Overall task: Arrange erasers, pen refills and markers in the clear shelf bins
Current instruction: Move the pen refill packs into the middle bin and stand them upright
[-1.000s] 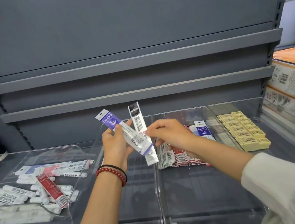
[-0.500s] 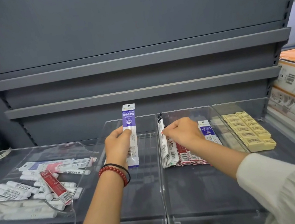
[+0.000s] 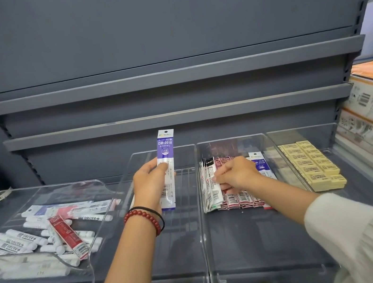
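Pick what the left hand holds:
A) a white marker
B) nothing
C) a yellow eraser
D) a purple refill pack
D: the left hand grips a purple refill pack, held upright, thumb across its front.

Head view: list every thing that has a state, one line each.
left hand: grips the purple refill pack.
purple refill pack: held upright, clear of the others.
right hand: pinches the refill packs at the row's left end.
refill packs: packed in a row, the left ones on edge.
erasers: stacked in neat rows.
markers: lying loose, jumbled.
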The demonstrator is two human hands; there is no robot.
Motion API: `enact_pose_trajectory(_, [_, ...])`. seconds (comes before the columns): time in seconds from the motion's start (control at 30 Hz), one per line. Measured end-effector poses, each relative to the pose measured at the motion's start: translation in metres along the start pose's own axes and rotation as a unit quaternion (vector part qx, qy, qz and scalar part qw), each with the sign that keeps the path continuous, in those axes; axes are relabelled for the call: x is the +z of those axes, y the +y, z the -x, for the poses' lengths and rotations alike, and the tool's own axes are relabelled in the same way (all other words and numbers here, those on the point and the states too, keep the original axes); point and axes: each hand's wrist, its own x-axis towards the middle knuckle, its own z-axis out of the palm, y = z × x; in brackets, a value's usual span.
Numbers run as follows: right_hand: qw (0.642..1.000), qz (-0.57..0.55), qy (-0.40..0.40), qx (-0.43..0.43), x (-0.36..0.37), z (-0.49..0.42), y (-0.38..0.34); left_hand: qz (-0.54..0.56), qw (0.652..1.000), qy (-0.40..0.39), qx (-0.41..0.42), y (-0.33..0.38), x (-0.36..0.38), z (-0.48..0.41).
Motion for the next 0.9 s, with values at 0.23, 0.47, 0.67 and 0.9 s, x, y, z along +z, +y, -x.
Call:
enact_pose_trajectory(0.23, [0.999, -0.026, 0.024, -0.034, 0.013, -0.002, -0.001, 0.008, 1.0, -0.003, 0.012, -0.003, 0.001, -0.003])
enact_pose_trajectory(0.47, [0.994, 0.035, 0.046, -0.089, 0.004, -0.006, 0.003, 0.027, 0.999, -0.001, 0.02, 0.001, 0.0, 0.001])
enact_pose_trajectory(0.67, [0.976, -0.111, -0.037, -0.184, -0.007, 0.022, -0.023, 0.02, 0.999, -0.018, 0.042, 0.002, 0.008, 0.002])
enact_pose_trajectory(0.9, [0.961, -0.14, -0.065, -0.228, -0.004, 0.026, -0.028, -0.08, 0.991, -0.039, 0.104, 0.0, 0.022, 0.005])
